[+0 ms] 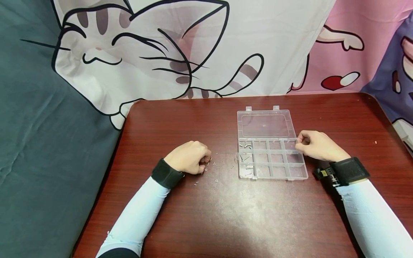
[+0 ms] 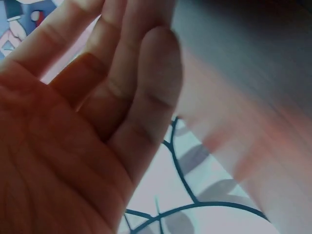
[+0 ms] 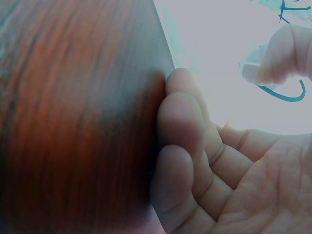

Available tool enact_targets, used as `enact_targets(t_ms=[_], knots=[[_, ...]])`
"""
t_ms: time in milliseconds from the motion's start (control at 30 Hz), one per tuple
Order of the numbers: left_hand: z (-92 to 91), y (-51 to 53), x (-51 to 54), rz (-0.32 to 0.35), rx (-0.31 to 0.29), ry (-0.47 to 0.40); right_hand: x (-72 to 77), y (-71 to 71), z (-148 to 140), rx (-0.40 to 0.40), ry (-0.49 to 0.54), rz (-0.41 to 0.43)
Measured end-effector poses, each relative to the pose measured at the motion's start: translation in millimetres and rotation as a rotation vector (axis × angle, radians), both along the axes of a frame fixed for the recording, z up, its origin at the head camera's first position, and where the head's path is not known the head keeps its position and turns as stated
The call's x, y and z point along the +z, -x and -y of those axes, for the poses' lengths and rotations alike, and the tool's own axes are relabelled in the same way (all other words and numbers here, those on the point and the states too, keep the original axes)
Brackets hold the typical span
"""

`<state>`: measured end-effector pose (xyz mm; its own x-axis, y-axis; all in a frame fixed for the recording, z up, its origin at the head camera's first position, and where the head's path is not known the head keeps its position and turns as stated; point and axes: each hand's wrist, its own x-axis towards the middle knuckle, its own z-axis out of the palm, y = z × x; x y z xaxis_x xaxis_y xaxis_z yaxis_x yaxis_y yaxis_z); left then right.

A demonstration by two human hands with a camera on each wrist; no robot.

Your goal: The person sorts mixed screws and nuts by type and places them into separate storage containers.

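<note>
On the table lies a clear plastic compartment box [image 1: 270, 157] with its lid [image 1: 266, 124] folded back. Small screws [image 1: 247, 146] sit in its left column. My left hand [image 1: 188, 157] is low over the table, left of the box, beside loose small screws [image 1: 214, 163] and a tiny ring-shaped nut or washer [image 1: 217, 181]. A gap shows between its thumb and forefinger; the left wrist view cuts off some fingertips. My right hand [image 1: 319, 145] holds the box's right edge with thumb and forefinger. Its other fingers [image 3: 180, 119] rest curled near the tabletop in the right wrist view.
The brown wooden table [image 1: 180, 118] has a rounded far edge, with a white cat-print cloth [image 1: 264, 28] behind it. Green fabric [image 1: 48, 143] lies along the left side. A tiny light piece [image 1: 375, 142] lies far right.
</note>
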<state>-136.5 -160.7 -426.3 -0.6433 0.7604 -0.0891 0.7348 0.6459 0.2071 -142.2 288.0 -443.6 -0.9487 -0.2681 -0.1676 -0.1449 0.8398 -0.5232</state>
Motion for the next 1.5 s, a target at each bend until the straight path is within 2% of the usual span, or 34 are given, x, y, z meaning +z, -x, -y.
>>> enact_targets(t_ms=[67,233,500,900,1133,1300,1500], knots=[[-2.6,-3.3,2.0,0.016,-0.007,0.013,-0.2,0.0,0,0.0,0.001,-0.002],[-8.6,-8.9,2.3,-0.01,-0.012,0.034,-0.7,-0.1,0,0.002,0.002,-0.001],[-10.6,-10.2,1.2,-0.052,-0.025,0.027,-0.3,-0.6,0,0.004,0.002,-0.001],[-9.0,-7.3,-2.7,-0.107,-0.026,-0.01,1.2,-1.0,1,-0.003,-0.003,0.005],[-5.9,-3.2,-3.1,-0.08,-0.015,-0.012,0.4,-0.5,1,0.006,0.003,-0.003],[-7.3,2.2,1.4,-0.087,-0.024,-0.041,0.9,-0.5,1,0.004,0.0,-0.011],[-22.7,8.1,11.5,-0.097,-0.059,-0.076,-0.1,-0.7,0,0.006,0.006,-0.006]])
